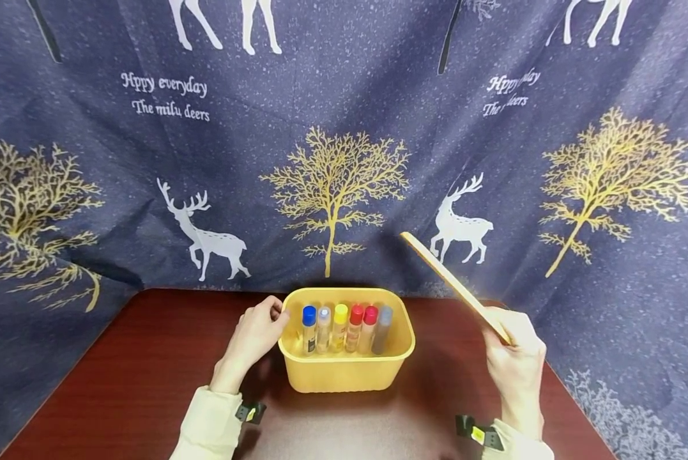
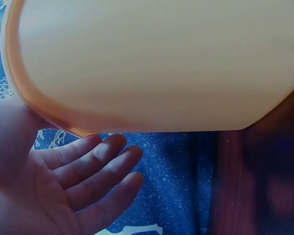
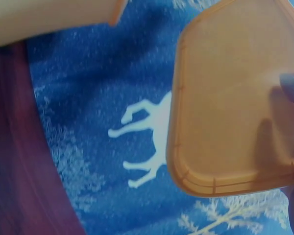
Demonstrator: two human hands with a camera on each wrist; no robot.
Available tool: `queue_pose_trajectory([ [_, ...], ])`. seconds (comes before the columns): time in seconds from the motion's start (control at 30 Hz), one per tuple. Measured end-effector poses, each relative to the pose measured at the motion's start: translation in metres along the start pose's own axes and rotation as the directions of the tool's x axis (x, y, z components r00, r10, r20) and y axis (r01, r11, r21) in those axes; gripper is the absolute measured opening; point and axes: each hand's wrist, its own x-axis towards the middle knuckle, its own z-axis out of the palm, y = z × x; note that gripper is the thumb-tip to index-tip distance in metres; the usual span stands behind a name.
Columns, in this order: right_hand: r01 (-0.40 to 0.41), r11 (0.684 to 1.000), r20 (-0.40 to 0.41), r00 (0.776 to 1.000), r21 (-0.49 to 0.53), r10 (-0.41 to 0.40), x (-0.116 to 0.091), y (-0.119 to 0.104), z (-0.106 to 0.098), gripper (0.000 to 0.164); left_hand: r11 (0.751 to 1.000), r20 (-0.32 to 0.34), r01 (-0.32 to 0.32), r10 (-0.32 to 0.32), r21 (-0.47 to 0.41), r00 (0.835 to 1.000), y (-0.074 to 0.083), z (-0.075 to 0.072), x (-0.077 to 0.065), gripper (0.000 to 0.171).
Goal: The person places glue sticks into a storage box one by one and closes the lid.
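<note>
A yellow plastic storage box [image 1: 344, 375] stands without a cover on the table. Inside it, several slim tubes with coloured caps [image 1: 339, 329] stand upright in a row. My left hand [image 1: 257, 332] grips the box's left rim; in the left wrist view its fingers [image 2: 105, 169] spread along the outer wall while the thumb goes out of sight behind the rim. Raised to the right of the box, my right hand [image 1: 516, 348] holds a flat yellow lid [image 1: 455, 284] by its lower end, tilted up to the left. The right wrist view shows the lid's rimmed face [image 3: 230, 107], with a thumb against it.
The dark red-brown table [image 1: 165, 345] carries the box near its far edge. Behind it hangs a blue cloth [image 1: 344, 83] printed with deer and trees. Each wrist wears a black strap [image 1: 478, 434].
</note>
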Motion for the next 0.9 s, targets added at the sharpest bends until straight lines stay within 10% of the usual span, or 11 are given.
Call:
queue_pose_trajectory([
  [0.53, 0.2, 0.978, 0.147, 0.967, 0.06, -0.207, 0.0, -0.028, 0.042, 0.025, 0.999, 0.029, -0.012, 0.011, 0.034, 1.0, 0.003, -0.004, -0.002, 0.016],
  [0.9, 0.334, 0.927, 0.266, 0.891, 0.168, -0.369, 0.001, -0.055, 0.064, 0.043, 0.99, -0.075, -0.041, 0.052, 0.135, 0.996, 0.004, -0.008, -0.005, 0.028],
])
